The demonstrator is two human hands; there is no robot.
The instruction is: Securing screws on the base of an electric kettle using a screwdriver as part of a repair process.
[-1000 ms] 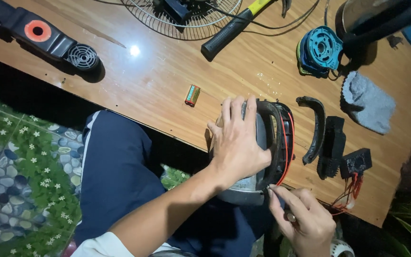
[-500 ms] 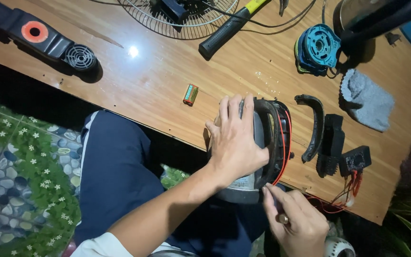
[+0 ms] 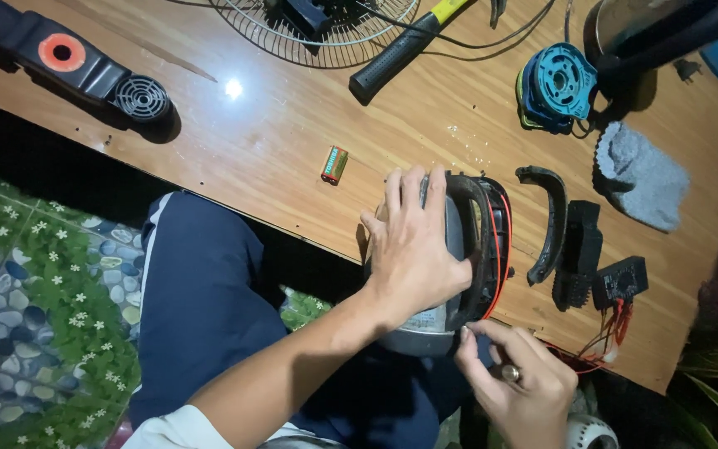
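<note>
My left hand [image 3: 415, 248] lies flat over a rounded grey and black appliance housing [image 3: 467, 249] with red wires along its rim, pressing it at the near edge of the wooden table [image 3: 292, 150]. My right hand [image 3: 515, 382], with a ring on one finger, pinches at the lower end of the housing; what it grips is too small to make out. A curved black handle piece [image 3: 547, 218], a black ribbed block [image 3: 579, 249] and a small black part with red wires [image 3: 621, 283] lie just to the right.
A small green and red battery [image 3: 334, 164] lies left of the housing. Farther back are a black casing with an orange ring [image 3: 68, 62], a wire fan grille [image 3: 317, 33], a hammer [image 3: 405, 46], a blue motor part [image 3: 554, 87] and a grey cloth [image 3: 640, 176].
My right hand has risen slightly toward the lower end of the housing. My left hand stays spread on top of it.
</note>
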